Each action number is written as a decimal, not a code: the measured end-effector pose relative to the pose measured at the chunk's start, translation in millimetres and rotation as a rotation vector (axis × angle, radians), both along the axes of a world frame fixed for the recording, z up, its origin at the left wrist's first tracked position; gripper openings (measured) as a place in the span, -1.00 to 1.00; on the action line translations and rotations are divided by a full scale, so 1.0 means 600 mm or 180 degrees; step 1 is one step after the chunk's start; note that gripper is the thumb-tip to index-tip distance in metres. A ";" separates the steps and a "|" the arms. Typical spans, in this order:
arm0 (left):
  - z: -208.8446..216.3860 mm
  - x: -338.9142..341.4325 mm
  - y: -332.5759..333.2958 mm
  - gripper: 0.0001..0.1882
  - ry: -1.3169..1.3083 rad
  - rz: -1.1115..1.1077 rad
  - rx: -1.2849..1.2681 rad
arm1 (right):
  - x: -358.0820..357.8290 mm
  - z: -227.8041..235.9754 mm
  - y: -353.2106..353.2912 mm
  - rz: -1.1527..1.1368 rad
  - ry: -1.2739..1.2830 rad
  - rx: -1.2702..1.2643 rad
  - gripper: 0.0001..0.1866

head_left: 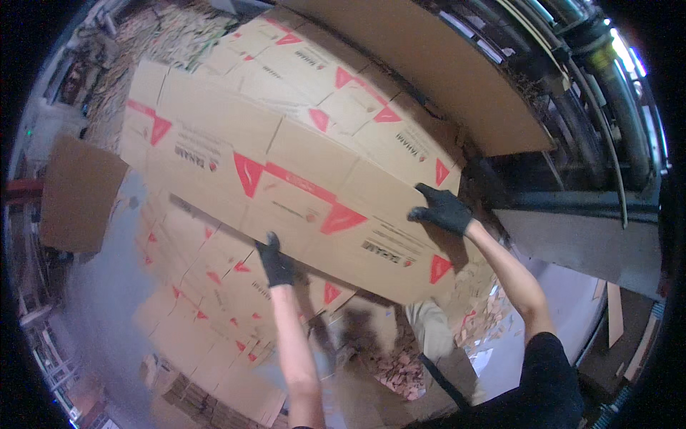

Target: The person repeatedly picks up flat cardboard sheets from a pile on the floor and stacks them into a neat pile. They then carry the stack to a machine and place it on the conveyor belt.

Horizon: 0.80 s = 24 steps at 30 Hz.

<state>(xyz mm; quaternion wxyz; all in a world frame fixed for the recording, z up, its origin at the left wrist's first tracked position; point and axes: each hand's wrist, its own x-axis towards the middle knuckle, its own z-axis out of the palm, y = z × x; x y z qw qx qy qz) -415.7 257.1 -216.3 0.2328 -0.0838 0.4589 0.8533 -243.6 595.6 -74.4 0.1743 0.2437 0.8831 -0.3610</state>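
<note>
A long flat cardboard box blank point(296, 207), brown with red and black print, lies slantwise across the middle of the view. My left hand point(277, 264), in a black glove, grips its near edge, thumb on top and the other fingers hidden beneath. At the far edge, toward the right end, my right hand point(446, 209), also black-gloved, holds the blank, with some fingers out of sight. Beyond it, similar printed blanks point(286, 82) lie partly covered. More flat blanks point(214, 286) sit lower down on the near left side.
A plain brown cardboard panel point(421, 61) leans along the far side beside machinery with pipes point(593, 86). Cardboard scraps point(171, 36) are heaped at the far left, with more scraps point(400, 372) near my legs. Another brown cardboard piece point(78, 196) stands at the left.
</note>
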 end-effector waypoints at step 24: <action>-0.146 0.027 0.346 -0.60 -0.0537 -0.1466 -0.1454 | -0.103 -0.465 0.296 -0.0873 -0.0079 0.0413 -0.16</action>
